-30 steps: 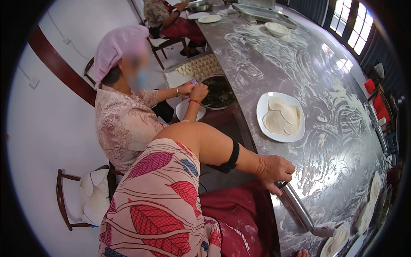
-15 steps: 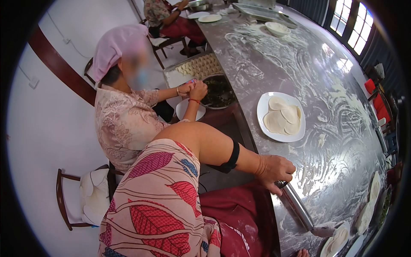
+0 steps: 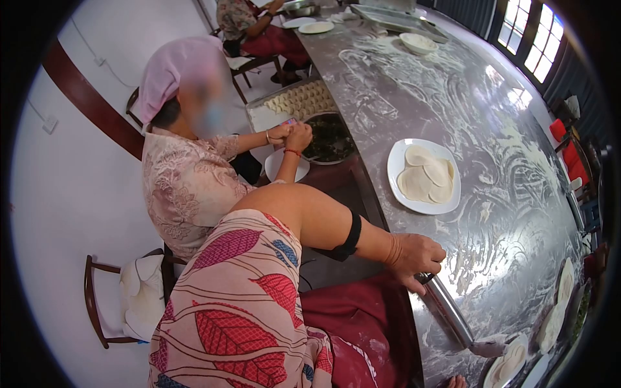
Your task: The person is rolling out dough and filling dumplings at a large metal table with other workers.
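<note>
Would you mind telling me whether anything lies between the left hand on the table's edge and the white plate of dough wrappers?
Nothing visible does: between the left hand and the plate of dough wrappers there is only bare, floury metal table.

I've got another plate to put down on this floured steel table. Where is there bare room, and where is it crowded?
The widest bare stretch of the floured steel table lies between the white plate of round dough wrappers and the small white bowl farther up. It is crowded near the left hand on the metal rolling pin, with wrappers along the right edge.

Floured tabletop (image 3: 453, 103) (open) beyond plate (image 3: 396, 169)
</note>
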Tool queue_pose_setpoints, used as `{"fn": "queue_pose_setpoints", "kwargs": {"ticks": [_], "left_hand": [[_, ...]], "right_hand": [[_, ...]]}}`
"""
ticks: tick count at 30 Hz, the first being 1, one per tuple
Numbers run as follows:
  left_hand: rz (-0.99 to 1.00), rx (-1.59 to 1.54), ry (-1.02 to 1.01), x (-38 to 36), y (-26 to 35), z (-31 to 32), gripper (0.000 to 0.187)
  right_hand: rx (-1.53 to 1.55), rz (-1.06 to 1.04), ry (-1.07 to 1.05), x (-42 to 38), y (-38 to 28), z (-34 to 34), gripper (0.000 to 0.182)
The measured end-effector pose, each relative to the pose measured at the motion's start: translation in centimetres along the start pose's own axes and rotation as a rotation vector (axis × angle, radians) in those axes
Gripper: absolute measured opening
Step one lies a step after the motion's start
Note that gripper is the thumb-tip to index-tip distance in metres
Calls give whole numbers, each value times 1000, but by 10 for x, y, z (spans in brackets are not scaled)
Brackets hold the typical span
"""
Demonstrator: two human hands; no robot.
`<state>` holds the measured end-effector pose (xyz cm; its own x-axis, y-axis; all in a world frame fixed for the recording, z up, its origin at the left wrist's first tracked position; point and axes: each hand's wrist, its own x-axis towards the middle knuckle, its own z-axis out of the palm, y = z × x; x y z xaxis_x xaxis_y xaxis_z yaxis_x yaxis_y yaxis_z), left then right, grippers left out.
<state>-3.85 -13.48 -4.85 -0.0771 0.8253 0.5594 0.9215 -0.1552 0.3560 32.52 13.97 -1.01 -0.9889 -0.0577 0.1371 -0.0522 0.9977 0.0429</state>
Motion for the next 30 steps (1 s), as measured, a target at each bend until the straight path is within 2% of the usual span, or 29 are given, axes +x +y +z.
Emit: {"fn": "queue_pose_setpoints", "kwargs": {"ticks": [30], "left_hand": [[-3,-26,10,0,1,-2,45]], "right_hand": [[10,5,54,-1,0,3,79]]}}
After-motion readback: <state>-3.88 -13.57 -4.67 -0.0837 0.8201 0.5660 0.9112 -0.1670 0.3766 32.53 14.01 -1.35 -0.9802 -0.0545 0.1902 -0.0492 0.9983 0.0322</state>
